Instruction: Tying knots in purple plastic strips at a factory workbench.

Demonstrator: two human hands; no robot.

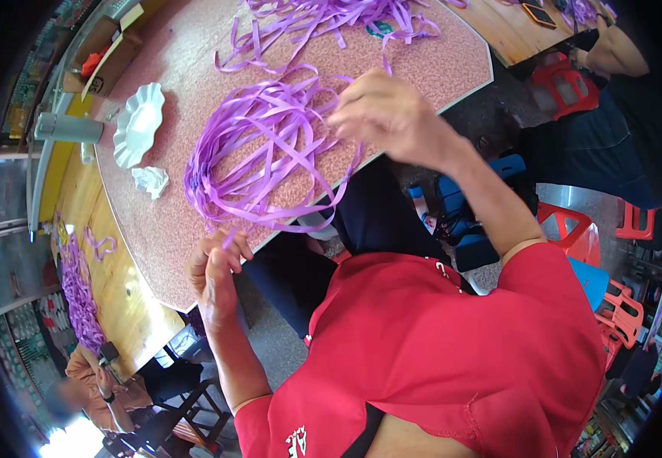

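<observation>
A loose heap of flat purple ribbon (271, 156) lies in wide loops on the speckled pink tabletop (193, 46) before me. At the near edge of the heap, my left hand (220, 275) is closed, with a short bit of the ribbon showing between its fingertips. My right hand (392, 114) is raised at the heap's right side, slightly blurred. Its fingers are curled and drawn together beside the ribbon loops; what they pinch, if anything, does not show clearly.
More purple ribbon (323, 15) spreads across the far side. At left are a white fluted dish (140, 126), crumpled white paper (150, 182), a grey-green tumbler (69, 127) and a cardboard box (98, 57). One person (109, 385) sits lower left, another (613, 130) at right, near red stools (567, 88).
</observation>
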